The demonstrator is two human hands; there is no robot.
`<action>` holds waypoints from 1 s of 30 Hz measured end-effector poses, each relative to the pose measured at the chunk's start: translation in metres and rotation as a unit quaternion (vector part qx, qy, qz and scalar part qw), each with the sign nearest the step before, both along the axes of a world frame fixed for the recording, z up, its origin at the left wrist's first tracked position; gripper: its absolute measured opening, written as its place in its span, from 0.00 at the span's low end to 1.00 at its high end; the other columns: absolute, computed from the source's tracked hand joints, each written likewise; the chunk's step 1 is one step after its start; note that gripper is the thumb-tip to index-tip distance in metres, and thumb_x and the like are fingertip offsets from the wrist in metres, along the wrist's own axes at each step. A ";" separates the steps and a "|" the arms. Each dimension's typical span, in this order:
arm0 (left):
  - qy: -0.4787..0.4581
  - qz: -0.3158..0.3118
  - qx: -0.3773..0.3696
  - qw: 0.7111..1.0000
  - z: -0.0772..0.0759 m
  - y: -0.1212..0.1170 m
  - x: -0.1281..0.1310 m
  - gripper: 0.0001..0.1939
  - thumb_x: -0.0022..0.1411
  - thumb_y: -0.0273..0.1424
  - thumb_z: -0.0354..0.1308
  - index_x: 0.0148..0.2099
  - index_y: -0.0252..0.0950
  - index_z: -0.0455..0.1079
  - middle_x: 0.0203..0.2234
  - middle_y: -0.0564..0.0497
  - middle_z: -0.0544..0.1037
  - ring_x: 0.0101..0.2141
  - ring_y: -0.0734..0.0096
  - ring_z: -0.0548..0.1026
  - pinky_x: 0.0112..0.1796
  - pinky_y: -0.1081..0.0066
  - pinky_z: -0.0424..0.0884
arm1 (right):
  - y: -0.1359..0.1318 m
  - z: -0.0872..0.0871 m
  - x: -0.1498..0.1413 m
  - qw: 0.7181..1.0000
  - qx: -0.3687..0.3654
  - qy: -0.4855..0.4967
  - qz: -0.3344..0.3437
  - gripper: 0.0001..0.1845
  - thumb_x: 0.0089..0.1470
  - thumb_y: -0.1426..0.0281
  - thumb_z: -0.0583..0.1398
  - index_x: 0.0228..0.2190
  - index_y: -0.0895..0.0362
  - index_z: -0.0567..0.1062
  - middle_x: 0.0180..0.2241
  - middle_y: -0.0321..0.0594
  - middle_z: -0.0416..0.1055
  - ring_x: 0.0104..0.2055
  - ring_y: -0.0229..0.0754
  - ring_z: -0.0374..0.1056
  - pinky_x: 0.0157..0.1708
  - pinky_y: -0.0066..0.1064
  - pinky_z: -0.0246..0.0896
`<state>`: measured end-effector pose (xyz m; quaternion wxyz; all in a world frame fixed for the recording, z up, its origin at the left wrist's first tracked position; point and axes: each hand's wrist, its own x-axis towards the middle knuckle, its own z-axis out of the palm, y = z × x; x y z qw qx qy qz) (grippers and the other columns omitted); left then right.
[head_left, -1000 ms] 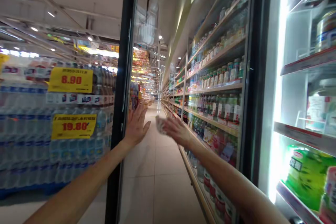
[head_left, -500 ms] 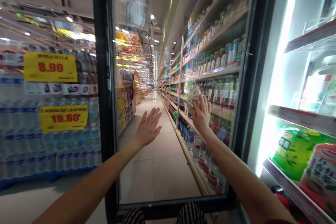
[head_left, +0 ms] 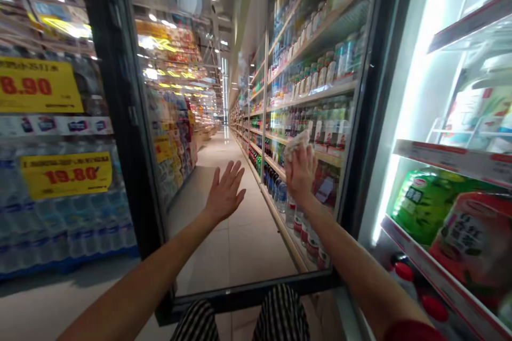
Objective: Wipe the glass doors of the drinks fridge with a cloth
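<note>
In the head view a glass door (head_left: 208, 256) with a black frame stands swung out in front of me. My left hand (head_left: 226, 192) lies flat on or close against the glass, fingers stretched out and holding nothing. To its right, my right hand (head_left: 301, 176) presses a crumpled whitish cloth (head_left: 298, 141) to the pane. The fingers lie over the cloth and hide part of it. Seen in the glass behind my hands are an aisle and shelves of bottles; whether reflected or seen through, I cannot tell.
At right, a lit cooler's shelves hold a green drink pack (head_left: 424, 205) and a red drink pack (head_left: 472, 240); red-capped bottles (head_left: 404, 274) stand below. Left of the door are stacked bottled water packs (head_left: 80, 224) with yellow price signs (head_left: 66, 175). My striped trouser knees (head_left: 282, 314) are near the door's bottom edge.
My right hand went from near the left hand over to the right side of the glass with the cloth. My left hand shifted slightly right. The view tilted down and turned right.
</note>
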<state>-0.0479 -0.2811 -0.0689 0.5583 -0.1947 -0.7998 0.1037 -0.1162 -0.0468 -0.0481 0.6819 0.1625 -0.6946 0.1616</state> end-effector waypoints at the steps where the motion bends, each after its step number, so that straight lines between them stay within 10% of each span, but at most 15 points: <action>1: 0.001 -0.003 0.002 1.000 -0.001 0.001 -0.001 0.30 0.62 0.35 0.47 0.64 0.33 0.45 0.60 0.41 0.55 0.62 0.60 0.43 0.59 0.52 0.41 | -0.006 -0.005 0.003 0.998 0.055 -0.001 0.012 0.20 0.56 0.69 0.51 0.50 0.57 0.66 0.57 0.45 0.59 0.65 0.48 0.38 0.59 0.47 0.40; 10: 0.018 -0.001 0.020 1.000 -0.009 0.009 -0.005 0.31 0.62 0.35 0.47 0.64 0.32 0.43 0.60 0.40 0.55 0.62 0.61 0.43 0.59 0.53 0.40 | -0.018 -0.018 0.011 0.982 0.185 -0.019 0.020 0.24 0.56 0.72 0.53 0.52 0.42 0.62 0.58 0.34 0.58 0.64 0.46 0.41 0.59 0.49 0.35; 16: -0.018 0.023 0.017 0.999 -0.026 0.011 -0.002 0.28 0.61 0.36 0.48 0.61 0.31 0.53 0.59 0.41 0.57 0.62 0.60 0.47 0.59 0.54 0.42 | 0.032 -0.054 -0.008 0.981 -0.180 -0.039 -0.058 0.25 0.56 0.73 0.47 0.56 0.56 0.58 0.60 0.51 0.53 0.64 0.52 0.41 0.55 0.52 0.45; 22: -0.026 0.042 0.030 0.998 -0.038 0.015 -0.001 0.27 0.61 0.37 0.48 0.60 0.30 0.54 0.59 0.42 0.56 0.61 0.60 0.48 0.59 0.55 0.43 | -0.010 -0.100 0.010 0.986 0.160 -0.042 0.019 0.25 0.54 0.73 0.52 0.54 0.47 0.62 0.57 0.38 0.59 0.64 0.46 0.40 0.59 0.48 0.39; 27: -0.034 0.059 0.033 0.997 -0.041 0.019 0.000 0.29 0.60 0.37 0.48 0.60 0.29 0.53 0.60 0.41 0.55 0.62 0.60 0.47 0.59 0.55 0.42 | 0.008 -0.079 0.002 0.985 -0.160 -0.059 -0.038 0.28 0.57 0.71 0.47 0.59 0.57 0.53 0.61 0.52 0.48 0.65 0.52 0.36 0.56 0.56 0.41; 30: -0.035 0.065 0.041 0.996 -0.042 0.021 0.001 0.29 0.60 0.38 0.48 0.61 0.29 0.53 0.60 0.41 0.55 0.62 0.60 0.47 0.59 0.54 0.42 | -0.011 -0.084 0.009 0.995 -0.058 -0.075 -0.002 0.28 0.56 0.72 0.48 0.59 0.57 0.53 0.61 0.50 0.50 0.65 0.51 0.33 0.58 0.54 0.40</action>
